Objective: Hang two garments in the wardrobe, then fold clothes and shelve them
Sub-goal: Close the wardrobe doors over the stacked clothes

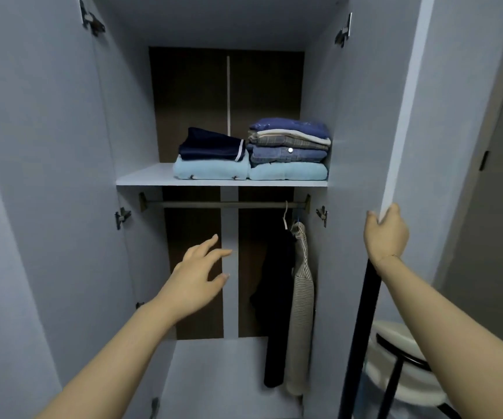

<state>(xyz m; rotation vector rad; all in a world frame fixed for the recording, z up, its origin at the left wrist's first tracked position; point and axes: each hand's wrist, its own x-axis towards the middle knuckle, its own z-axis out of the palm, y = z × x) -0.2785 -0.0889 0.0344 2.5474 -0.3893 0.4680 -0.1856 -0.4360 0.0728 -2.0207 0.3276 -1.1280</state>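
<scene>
The wardrobe stands open in front of me. Its shelf carries two piles of folded clothes: a navy piece on a light blue one, and a taller stack of blue, beige and denim pieces. Below, a rail holds two hung garments at its right end, a dark one and a striped beige one. My left hand hovers in the lower compartment with fingers spread, holding nothing. My right hand grips the edge of the right door.
The left door stands swung wide open. A white round stool with black legs sits behind the right door, at the lower right. The wardrobe floor lies below the hung garments.
</scene>
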